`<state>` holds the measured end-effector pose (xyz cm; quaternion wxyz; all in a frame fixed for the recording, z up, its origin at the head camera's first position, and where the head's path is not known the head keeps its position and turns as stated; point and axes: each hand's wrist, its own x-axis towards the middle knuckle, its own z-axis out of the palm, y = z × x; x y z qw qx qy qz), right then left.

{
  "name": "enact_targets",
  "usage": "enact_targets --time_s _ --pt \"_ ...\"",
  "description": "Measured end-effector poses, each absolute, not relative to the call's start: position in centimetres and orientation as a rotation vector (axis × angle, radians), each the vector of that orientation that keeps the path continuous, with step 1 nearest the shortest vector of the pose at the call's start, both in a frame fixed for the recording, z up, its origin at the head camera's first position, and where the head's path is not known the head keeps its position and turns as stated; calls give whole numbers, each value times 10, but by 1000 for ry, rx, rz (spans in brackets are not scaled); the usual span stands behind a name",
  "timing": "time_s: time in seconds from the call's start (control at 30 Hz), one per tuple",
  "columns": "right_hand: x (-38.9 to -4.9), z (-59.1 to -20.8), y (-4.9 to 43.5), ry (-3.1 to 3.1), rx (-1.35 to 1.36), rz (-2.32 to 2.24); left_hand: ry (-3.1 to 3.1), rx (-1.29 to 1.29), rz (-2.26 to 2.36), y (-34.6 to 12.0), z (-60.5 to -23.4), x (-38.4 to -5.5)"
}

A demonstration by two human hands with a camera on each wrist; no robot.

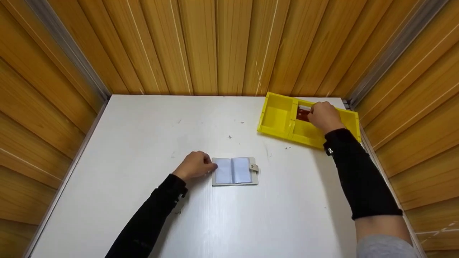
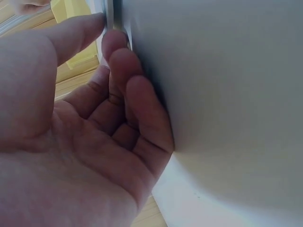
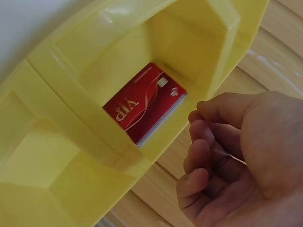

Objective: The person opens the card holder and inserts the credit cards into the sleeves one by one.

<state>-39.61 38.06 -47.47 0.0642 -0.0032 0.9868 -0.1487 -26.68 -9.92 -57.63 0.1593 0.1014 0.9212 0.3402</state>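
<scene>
Your left hand [image 1: 195, 165] pinches left edge of open booklet [image 1: 233, 171], likely keeping pages flat on white table [image 1: 143, 143]; snap tab [image 1: 254, 167] lies at far edge, unfastened. Your right hand [image 1: 327, 116] hovers over yellow tray [image 1: 276, 120], fingers loosely curled, tips close together, nothing seen between. Red cards [image 3: 144, 101] sit stacked in tray's middle compartment, walls presumably stopping them sliding. Top card reads "VIP"; smaller print illegible.
</scene>
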Motion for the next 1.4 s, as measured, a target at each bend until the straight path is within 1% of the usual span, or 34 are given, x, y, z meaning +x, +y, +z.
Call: enact_targets --time_s 0.4,0.73,0.97,1.4 --pt "-421 -500 396 3137 -39 -178 2657 279 971 -98 -577 -267" --pt "-426 -512 398 3147 17 -45 2665 297 962 -98 -577 -269" --pt "-429 -519 399 3262 -106 84 2672 294 943 -100 -578 -268" --pt "-433 -531 405 3347 -158 189 2674 293 973 -99 -578 -267"
